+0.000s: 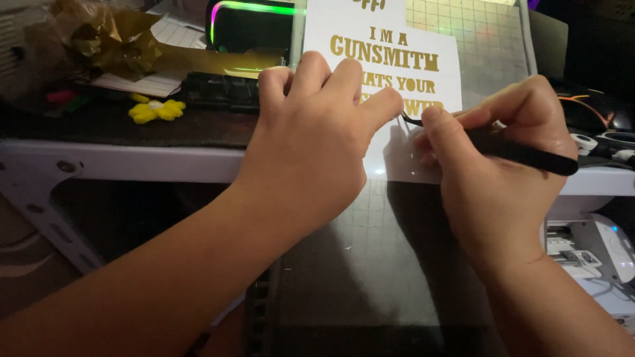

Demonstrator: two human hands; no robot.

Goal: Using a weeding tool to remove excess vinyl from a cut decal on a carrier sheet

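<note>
White sheet [433,49]: looked like matt backing paper, carrying gold lettering [383,54] with a flat, low-sheen vinyl look. Beneath it, cutting mat [370,264]: translucent, gridded, plastic-like, smooth, with a soft sheen and small pale flecks on its surface. Tool [522,153] in right hand [503,178]: black, matt handle, with a thin tip that looked metallic. Left hand [317,139] pressed on the sheet. Crumpled scraps [112,36]: gold, glossy, foil-like, creased. Flower [157,110]: yellow, soft-looking, matt; material could not be told. Shelf edge [132,162]: white painted metal, smooth, with round bolt heads. Machine [595,251]: white, glossy moulded plastic.
</note>
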